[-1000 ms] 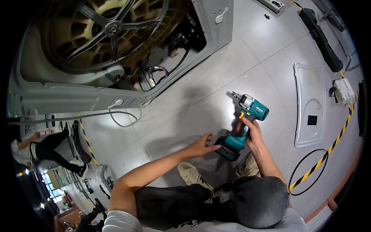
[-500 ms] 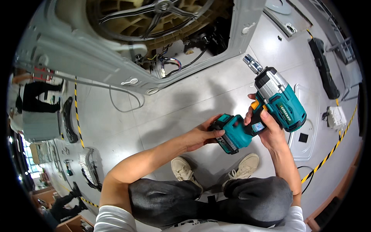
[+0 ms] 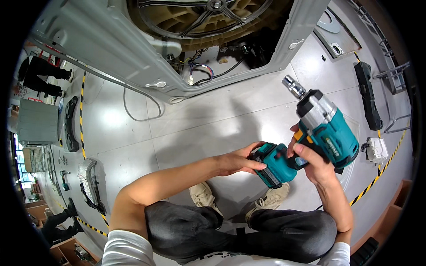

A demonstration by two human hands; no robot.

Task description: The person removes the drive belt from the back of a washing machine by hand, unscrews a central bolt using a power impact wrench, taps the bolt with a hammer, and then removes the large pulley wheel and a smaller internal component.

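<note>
Right hand (image 3: pixel 316 163) and left hand (image 3: pixel 239 161) are both on a cordless impact wrench (image 3: pixel 336 133), which I see raised above the pale tiled floor (image 3: pixel 195 126). Its body is smooth teal plastic with a silvery metal nose and a shiny cylindrical socket (image 3: pixel 294 86). Behind it stands a grey sheet-metal washing machine cabinet (image 3: pixel 111 57). Right fingers wrap the black handle, near the orange trigger (image 3: pixel 298 134); left fingers and thumb clasp the blocky battery pack (image 3: pixel 267 174). Compared with one second ago, when the left fingers spread loosely, they now grip, and the tool appears larger.
</note>
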